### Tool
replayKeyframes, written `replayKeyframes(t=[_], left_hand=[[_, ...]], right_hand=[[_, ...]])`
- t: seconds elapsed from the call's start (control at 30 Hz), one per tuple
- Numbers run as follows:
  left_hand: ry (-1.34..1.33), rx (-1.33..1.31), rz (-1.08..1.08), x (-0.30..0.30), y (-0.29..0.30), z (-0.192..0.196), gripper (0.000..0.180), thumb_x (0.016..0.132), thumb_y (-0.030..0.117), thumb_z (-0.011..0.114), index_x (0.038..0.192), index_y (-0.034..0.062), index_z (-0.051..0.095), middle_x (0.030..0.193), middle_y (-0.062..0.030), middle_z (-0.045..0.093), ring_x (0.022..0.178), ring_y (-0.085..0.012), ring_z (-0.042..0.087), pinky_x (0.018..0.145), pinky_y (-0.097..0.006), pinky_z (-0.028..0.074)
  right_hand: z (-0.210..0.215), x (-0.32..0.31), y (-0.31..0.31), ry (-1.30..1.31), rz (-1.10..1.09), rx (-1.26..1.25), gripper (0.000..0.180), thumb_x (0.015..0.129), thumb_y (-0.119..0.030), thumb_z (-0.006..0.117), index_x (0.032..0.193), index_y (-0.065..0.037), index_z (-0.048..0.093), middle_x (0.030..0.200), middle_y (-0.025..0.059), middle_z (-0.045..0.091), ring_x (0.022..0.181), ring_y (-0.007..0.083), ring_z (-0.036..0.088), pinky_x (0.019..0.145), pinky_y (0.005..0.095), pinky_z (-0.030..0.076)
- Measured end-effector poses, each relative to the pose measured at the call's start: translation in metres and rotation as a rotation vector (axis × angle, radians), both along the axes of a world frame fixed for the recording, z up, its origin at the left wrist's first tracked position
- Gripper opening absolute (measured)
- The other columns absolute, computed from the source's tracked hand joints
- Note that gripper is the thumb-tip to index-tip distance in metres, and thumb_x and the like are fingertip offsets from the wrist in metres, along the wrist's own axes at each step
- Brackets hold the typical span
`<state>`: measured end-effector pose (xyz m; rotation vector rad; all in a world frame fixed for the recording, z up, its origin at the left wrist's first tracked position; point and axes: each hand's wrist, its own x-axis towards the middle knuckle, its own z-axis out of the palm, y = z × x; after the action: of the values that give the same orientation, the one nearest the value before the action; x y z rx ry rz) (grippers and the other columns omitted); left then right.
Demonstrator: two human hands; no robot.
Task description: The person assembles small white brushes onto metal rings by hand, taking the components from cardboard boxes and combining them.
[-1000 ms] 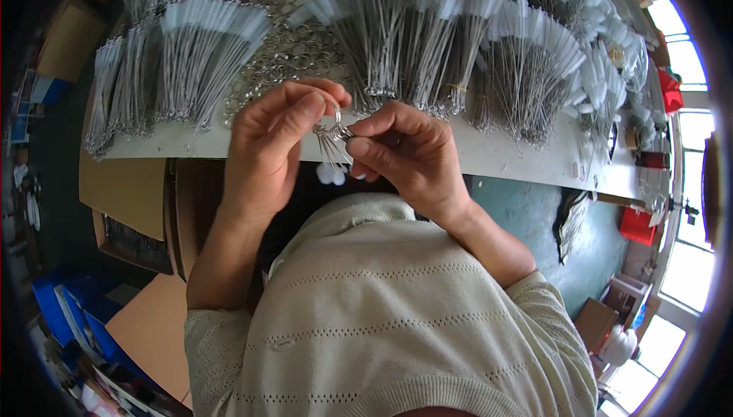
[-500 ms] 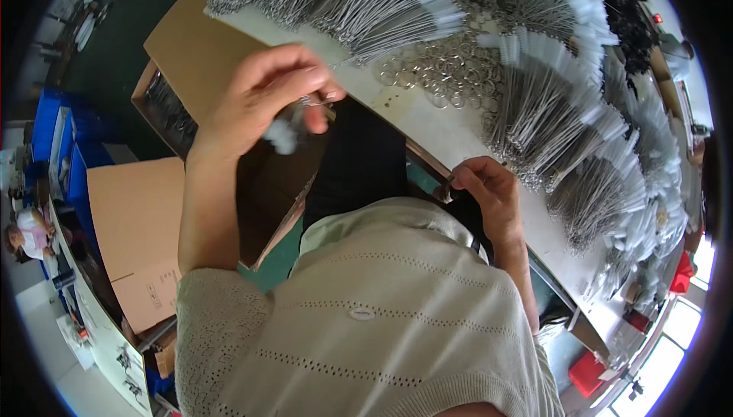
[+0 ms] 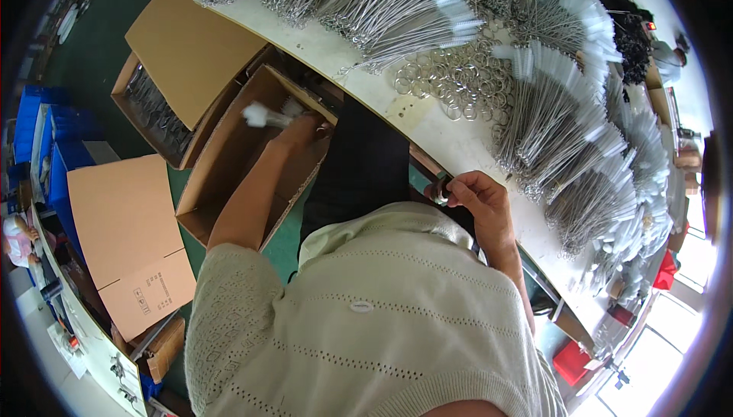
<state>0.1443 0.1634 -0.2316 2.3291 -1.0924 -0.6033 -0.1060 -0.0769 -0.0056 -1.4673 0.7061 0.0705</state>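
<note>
My left hand [image 3: 307, 128] is down inside the open cardboard box [image 3: 200, 180] on my left. Its fingers are closed and partly hidden; from them stick out white-tipped wire brushes [image 3: 262, 116], smeared by motion. At the table's front edge my right hand [image 3: 485, 199] pinches small metal rings [image 3: 438, 191] between thumb and fingers. Just beyond it, loose metal split rings [image 3: 450, 85] lie in a heap on the white table [image 3: 397, 108]. Bundles of wire brushes [image 3: 412, 16] with white bristle ends are fanned out around the heap.
More brush bundles [image 3: 588, 184] cover the table's right side. Beside the box stands another carton [image 3: 149, 108] with dark contents and a raised flap. A cardboard flap [image 3: 126, 234], blue bins [image 3: 65, 130] and a person [image 3: 19, 237] are at far left.
My left hand has gone from above the box down into it, carrying the brushes. My right hand stays by the table edge, still pinching the rings.
</note>
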Motion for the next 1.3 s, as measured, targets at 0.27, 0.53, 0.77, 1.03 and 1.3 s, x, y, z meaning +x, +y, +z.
replayKeyframes(t=[0.27,0.53,0.77,1.03,1.3], left_hand=[[0.108,-0.133,0.564,0.008,0.059,0.008,0.022,0.084,0.024,0.059,0.091,0.0044,0.067,0.086,-0.0163,0.067,0.084,-0.0268,0.065,0.072,-0.037,0.049],[-0.291,-0.825,0.642,0.06,-0.056,0.252,0.022,0.092,0.02,0.053,0.099,0.0002,0.06,0.09,-0.0042,0.063,0.077,-0.0102,0.055,0.071,-0.024,0.046],[-0.079,-0.708,0.081,0.156,-0.285,0.289,0.026,0.084,0.015,0.061,0.108,0.0054,0.06,0.092,-0.0086,0.066,0.082,-0.0162,0.064,0.073,-0.027,0.049],[-0.787,-0.279,0.46,0.211,-0.377,0.253,0.019,0.077,0.029,0.065,0.084,0.0117,0.064,0.086,-0.0097,0.066,0.078,-0.0315,0.063,0.071,-0.042,0.049],[-0.879,-0.636,0.324,0.207,-0.366,0.282,0.019,0.09,0.027,0.051,0.099,0.016,0.064,0.086,-0.008,0.067,0.078,-0.0304,0.063,0.067,-0.04,0.048]], right_hand=[[-0.002,0.005,-0.011,-0.014,0.015,0.075,0.016,0.086,-0.012,0.061,0.094,0.003,0.061,0.076,0.0039,0.061,0.07,0.0089,0.057,0.066,0.0219,0.046],[0.02,0.0,-0.04,-0.082,0.275,0.198,0.017,0.086,-0.014,0.063,0.096,0.0,0.062,0.077,0.0041,0.062,0.069,0.0087,0.058,0.063,0.0236,0.048],[0.036,-0.037,-0.076,-0.179,0.268,0.234,0.017,0.086,-0.014,0.063,0.095,0.001,0.061,0.077,0.004,0.062,0.068,0.0086,0.058,0.059,0.0227,0.049],[0.031,-0.074,-0.1,-0.248,-0.004,0.328,0.015,0.086,-0.012,0.063,0.092,0.002,0.062,0.083,0.0045,0.061,0.074,0.0093,0.059,0.061,0.0235,0.051],[0.038,-0.057,-0.116,-0.258,0.131,0.221,0.012,0.086,-0.008,0.062,0.092,0.003,0.062,0.084,0.007,0.061,0.071,0.0106,0.06,0.06,0.0227,0.052]])
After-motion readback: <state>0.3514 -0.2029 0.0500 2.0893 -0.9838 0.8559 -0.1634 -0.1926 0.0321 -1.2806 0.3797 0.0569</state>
